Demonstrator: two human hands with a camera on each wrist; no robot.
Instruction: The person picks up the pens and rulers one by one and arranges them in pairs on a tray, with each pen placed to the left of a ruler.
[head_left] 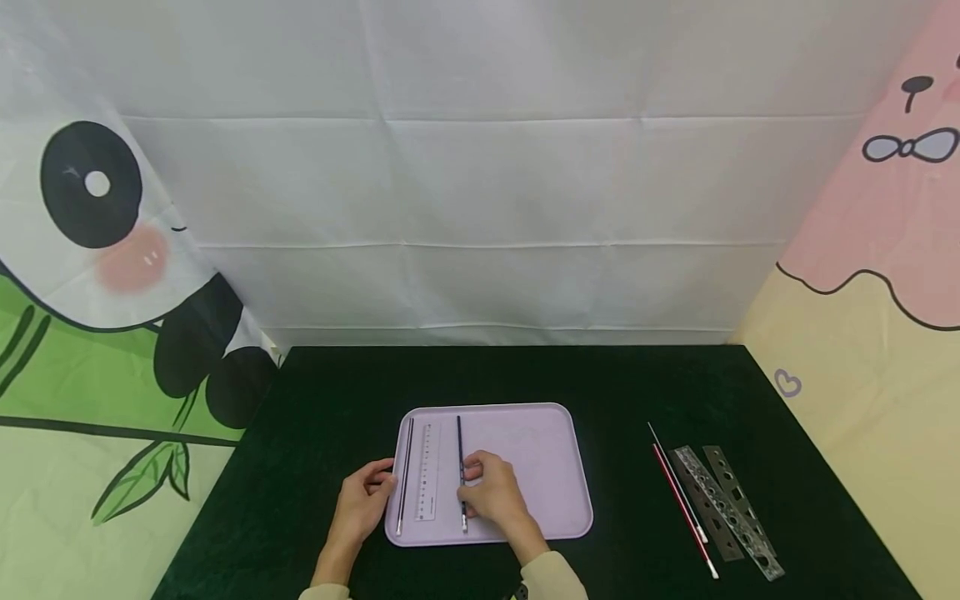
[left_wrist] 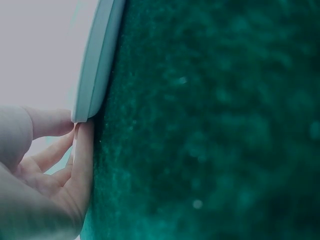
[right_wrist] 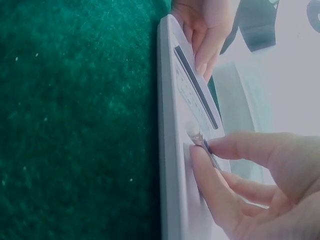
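A pale purple tray (head_left: 536,475) lies on the dark green table. On it, at the left, are a dark pencil (head_left: 406,475) and a clear ruler (head_left: 427,472), both set lengthwise. My right hand (head_left: 495,492) pinches a second dark pencil (head_left: 460,437) between thumb and fingers, over the tray just right of the ruler. In the right wrist view its pale eraser end (right_wrist: 193,130) sticks out past the fingertips. My left hand (head_left: 362,504) grips the tray's left rim, thumb above and fingers along the outer side (left_wrist: 85,155).
To the right of the tray lie a red pencil (head_left: 684,510), a pale-ended pencil (head_left: 680,487), a clear patterned ruler (head_left: 727,510) and dark strips with cut-outs (head_left: 738,496). A white cloth (head_left: 495,183) hangs behind the table, with printed cloths at both sides.
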